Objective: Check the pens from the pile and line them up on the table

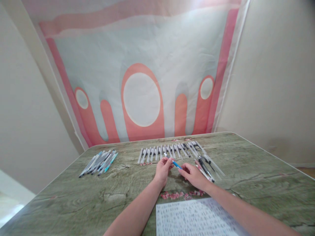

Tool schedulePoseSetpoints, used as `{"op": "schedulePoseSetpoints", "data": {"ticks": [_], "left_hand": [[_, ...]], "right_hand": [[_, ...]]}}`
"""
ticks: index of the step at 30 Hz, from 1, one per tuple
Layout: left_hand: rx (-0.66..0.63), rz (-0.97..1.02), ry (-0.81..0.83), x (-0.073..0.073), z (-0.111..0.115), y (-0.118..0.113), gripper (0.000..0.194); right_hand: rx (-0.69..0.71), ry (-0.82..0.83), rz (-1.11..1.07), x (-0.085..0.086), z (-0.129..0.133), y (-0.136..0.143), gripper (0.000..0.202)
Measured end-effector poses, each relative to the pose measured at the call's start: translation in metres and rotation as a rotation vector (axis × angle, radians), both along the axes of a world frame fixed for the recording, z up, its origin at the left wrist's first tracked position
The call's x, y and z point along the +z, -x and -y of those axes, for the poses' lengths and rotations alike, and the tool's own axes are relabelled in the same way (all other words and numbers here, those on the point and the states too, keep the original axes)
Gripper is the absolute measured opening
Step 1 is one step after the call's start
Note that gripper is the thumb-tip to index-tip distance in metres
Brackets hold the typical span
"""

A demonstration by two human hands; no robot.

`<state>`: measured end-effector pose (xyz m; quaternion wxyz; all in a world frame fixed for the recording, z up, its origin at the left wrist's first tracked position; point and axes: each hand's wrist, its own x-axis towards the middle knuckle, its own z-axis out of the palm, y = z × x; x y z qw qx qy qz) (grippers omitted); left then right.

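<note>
Between my two hands, above the table, is a blue and white pen (176, 164), tilted with its white end up to the left. My left hand (163, 169) pinches the pen near the white end. The fingers of my right hand (193, 175) close on its blue end. Just beyond my hands lies a long row of clear pen barrels (157, 153) with dark parts. Beside my right hand is a loose cluster of pens and thin dark and pink pieces (204, 168).
On the left of the wood-patterned table (61, 196) lies a pile of pens (99, 163), some with turquoise parts. A sheet covered in writing (192, 218) lies near me, partly under my right forearm. A printed backdrop (142, 42) hangs behind the table.
</note>
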<state>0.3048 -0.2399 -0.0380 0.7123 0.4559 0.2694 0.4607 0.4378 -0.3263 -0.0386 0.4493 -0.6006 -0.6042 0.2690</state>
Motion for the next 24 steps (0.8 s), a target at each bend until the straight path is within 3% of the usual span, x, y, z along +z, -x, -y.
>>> {"op": "schedulePoseSetpoints", "data": {"ticks": [8,16,24], "left_hand": [[0.028,-0.024,0.003,-0.0007,0.0008,-0.0006,0.030],[-0.042,0.006,0.026,-0.0007,-0.0007,0.0009,0.026],[-0.023,0.030,0.010,-0.0033,-0.0012,-0.0007,0.027]], "right_hand": [[-0.096,-0.006,0.062,-0.0001,-0.0010,-0.0008,0.026],[0.052,0.019,0.006,0.0044,0.0011,-0.0015,0.038],[0.052,0.025,-0.009,-0.0004,-0.0006,-0.0005,0.035]]}}
